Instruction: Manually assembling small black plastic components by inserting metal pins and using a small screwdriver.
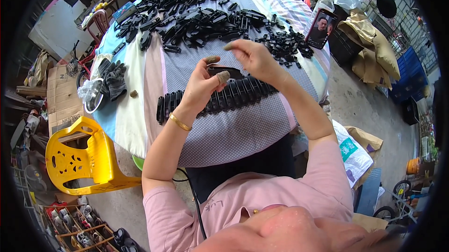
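My left hand (204,85) is closed on a long black plastic piece (225,70), with coverings on the thumb and a fingertip. Just to its right, my right hand (256,61) hovers over the table with its fingers drawn together and a covered fingertip pointing left. Whatever those fingers may hold is too small or hidden to make out. Below both hands runs a row of black plastic pieces (220,101), stood side by side. Beyond them lies a large heap of similar long black pieces (201,25). Smaller black parts (285,47) are piled at the right.
A patterned cloth covers the round table (220,144). Grey work gloves (112,80) lie at its left side, and a phone (321,28) stands at its right edge. A yellow plastic chair (89,156) is close by on the left. Brown sacks (369,41) stand at the right.
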`<action>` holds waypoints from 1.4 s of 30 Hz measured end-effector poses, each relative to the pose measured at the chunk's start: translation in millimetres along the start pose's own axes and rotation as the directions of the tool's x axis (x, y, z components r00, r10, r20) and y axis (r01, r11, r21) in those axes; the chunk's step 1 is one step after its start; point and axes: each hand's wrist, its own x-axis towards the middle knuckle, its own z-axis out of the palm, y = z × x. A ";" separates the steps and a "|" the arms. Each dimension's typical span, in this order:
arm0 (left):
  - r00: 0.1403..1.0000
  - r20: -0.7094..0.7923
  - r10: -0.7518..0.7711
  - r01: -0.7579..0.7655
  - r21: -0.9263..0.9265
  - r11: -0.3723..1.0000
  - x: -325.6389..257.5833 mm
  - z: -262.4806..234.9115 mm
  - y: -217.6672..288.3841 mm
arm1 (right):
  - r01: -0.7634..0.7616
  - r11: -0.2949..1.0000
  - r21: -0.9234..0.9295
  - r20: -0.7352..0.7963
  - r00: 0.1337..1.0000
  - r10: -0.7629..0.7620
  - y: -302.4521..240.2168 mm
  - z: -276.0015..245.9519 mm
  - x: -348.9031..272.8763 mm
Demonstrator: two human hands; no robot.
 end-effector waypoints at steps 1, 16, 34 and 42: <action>1.000 -0.002 -0.001 0.001 0.001 1.000 3.0 -4.5 -4.5 | 0.164 0.985 -0.048 0.000 0.986 -0.165 -1.3 5.3 0.0; 0.995 0.059 -0.082 0.098 -0.358 0.929 2.3 -0.2 -9.9 | -0.134 0.951 0.280 -0.015 0.990 0.144 -13.7 13.6 -13.9; 0.998 0.058 -0.026 0.044 -0.326 0.944 2.3 0.7 -16.2 | 0.458 0.749 -0.479 -0.197 0.775 -0.600 -21.1 22.8 -15.7; 0.997 0.049 0.057 -0.045 -0.226 0.973 1.4 -1.3 -13.1 | 0.374 0.902 -0.215 -0.145 0.901 -0.408 -17.5 15.7 -15.6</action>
